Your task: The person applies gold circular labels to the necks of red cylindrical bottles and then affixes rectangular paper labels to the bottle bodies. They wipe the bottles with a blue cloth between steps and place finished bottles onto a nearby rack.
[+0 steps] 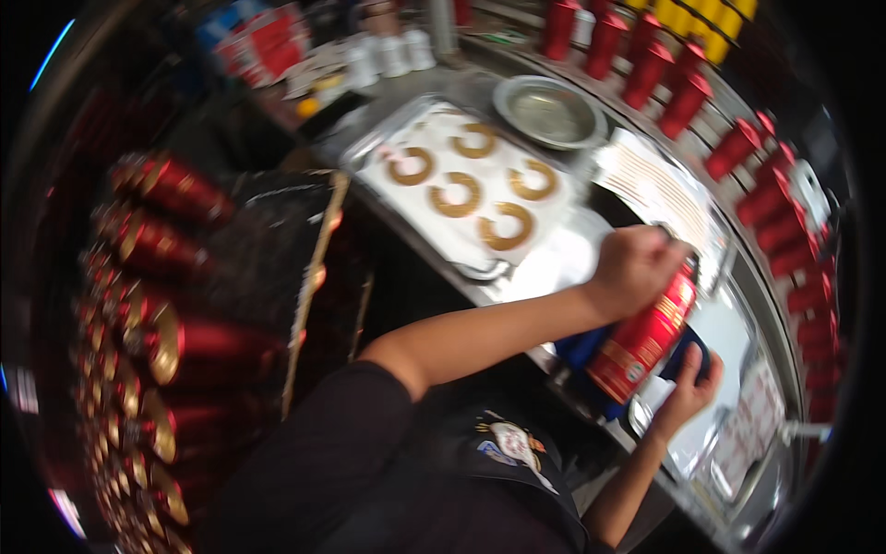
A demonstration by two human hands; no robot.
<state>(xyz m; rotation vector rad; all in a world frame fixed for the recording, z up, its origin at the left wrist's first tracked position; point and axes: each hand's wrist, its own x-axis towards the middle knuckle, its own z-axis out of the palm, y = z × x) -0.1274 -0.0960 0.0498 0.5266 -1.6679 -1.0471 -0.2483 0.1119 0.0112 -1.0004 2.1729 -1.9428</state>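
Note:
A red metal cylinder (637, 346) with gold printing lies tilted on a dark blue rest (580, 349) at the bench edge. My left hand (632, 268) is closed in a fist at the cylinder's upper end; what its fingers pinch is hidden. On the cylinder's right side, my right hand (690, 392) has its thumb and fingers apart, beside a dark blue round part (681, 358) of the rest. Left of them, a white tray (388, 208) carries several gold C-shaped pieces (455, 194). Motion blurs the view somewhat.
A round metal bowl (551, 111) stands behind the tray, near a printed sheet (651, 180). Several red cylinders (688, 102) line the far rack, with yellow ones (706, 23) behind. Many more red cylinders with gold rings (164, 343) crowd the left, beside a dark board (268, 222).

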